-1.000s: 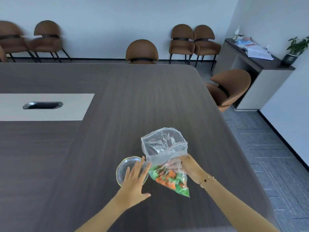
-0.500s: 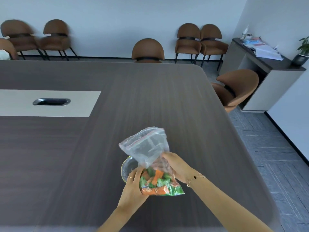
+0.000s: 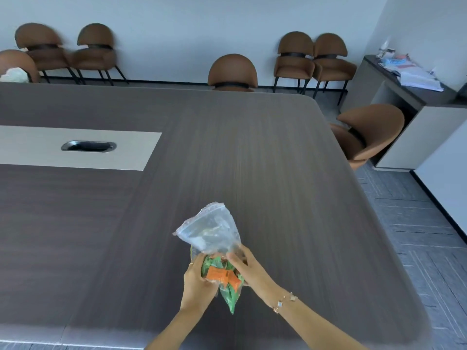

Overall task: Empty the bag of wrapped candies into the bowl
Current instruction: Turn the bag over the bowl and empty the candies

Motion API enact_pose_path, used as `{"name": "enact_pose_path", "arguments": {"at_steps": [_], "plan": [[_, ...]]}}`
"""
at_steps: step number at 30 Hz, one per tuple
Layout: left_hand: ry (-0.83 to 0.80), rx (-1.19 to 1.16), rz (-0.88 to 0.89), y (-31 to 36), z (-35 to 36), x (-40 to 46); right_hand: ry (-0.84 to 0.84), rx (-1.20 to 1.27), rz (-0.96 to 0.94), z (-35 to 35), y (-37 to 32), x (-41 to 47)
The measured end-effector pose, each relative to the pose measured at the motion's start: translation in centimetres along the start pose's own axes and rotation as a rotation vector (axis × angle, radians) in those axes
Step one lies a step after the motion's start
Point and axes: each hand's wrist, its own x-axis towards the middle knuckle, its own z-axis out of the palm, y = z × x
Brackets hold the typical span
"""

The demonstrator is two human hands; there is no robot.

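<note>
Head view: left hand (image 3: 195, 281) and right hand (image 3: 249, 269) both clamped on the candy bag (image 3: 217, 253), mouth raised over the mostly hidden bowl (image 3: 192, 251); recommend inverting the opening squarely above that rim before loosening grip.

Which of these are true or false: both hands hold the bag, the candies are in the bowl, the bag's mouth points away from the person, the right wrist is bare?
1. Both hands hold the bag. True: left hand and right hand grip it.
2. The candies are in the bowl. False: they are inside the bag.
3. The bag's mouth points away from the person. True.
4. The right wrist is bare. False: it wears a bracelet.
</note>
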Motion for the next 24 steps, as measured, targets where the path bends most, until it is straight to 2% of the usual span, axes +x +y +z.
{"name": "enact_pose_path", "arguments": {"at_steps": [3, 8, 12, 16, 20, 24], "plan": [[0.037, -0.033, -0.013, -0.2, -0.4, 0.3, 0.034, 0.057, 0.032, 0.0, 0.7, -0.2], [-0.044, -0.021, -0.122, -1.1, -0.4, -0.2, 0.005, 0.098, 0.074, 1.6, 2.7, -0.9], [-0.073, -0.003, -0.228, -1.9, -0.4, -1.1, 0.081, 0.105, -0.02, 3.3, 4.1, -1.4], [-0.173, 0.055, -0.291, -2.4, -1.1, -0.8, 0.138, -0.045, -0.059, 4.0, 4.8, -1.4], [-0.296, 0.133, -0.222, -2.4, -1.9, 0.0, 0.135, -0.155, -0.078, 3.7, 4.8, -0.9], [-0.342, 0.183, -0.198, -2.2, -2.4, 0.4, 0.141, -0.329, -0.099, 3.2, 4.4, -0.4]]}}
